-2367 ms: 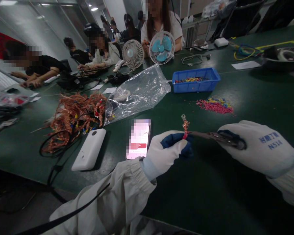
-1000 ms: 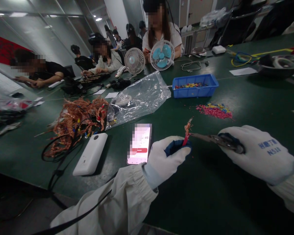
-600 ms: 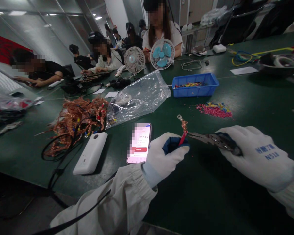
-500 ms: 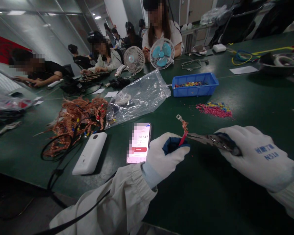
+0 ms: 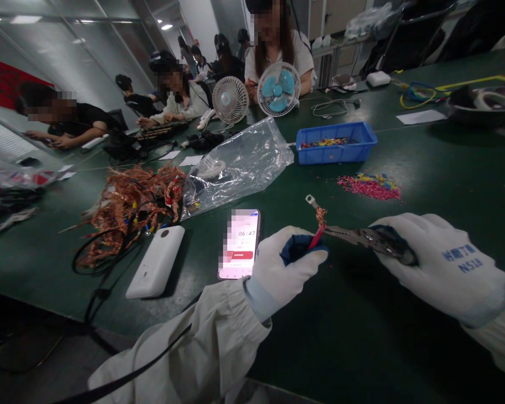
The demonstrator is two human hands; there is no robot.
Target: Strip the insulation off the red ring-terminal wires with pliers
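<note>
In a white glove with a blue palm, my left hand (image 5: 292, 264) is closed round a red-sleeved wire (image 5: 316, 238). Above the fingers, bare copper strands (image 5: 321, 216) stick up from the red part and end in a metal ring terminal (image 5: 310, 200). My gloved right hand (image 5: 437, 264) grips wire strippers (image 5: 368, 241), whose jaws point left. The tips of the jaws meet the wire at the red part, just above my left fingers; whether they bite into it I cannot tell. My right fingertips are mostly hidden behind the hand.
A phone (image 5: 240, 241) and a white power bank (image 5: 155, 262) lie left of my hands. Beyond are a heap of copper braid (image 5: 118, 207), a clear plastic bag (image 5: 244, 168), a blue bin (image 5: 336, 151) and red and yellow scraps (image 5: 372, 186). Co-workers sit across the green table.
Both hands keep nearly the same pose, wire and wire strippers still in them. The whole view has shifted very slightly.
</note>
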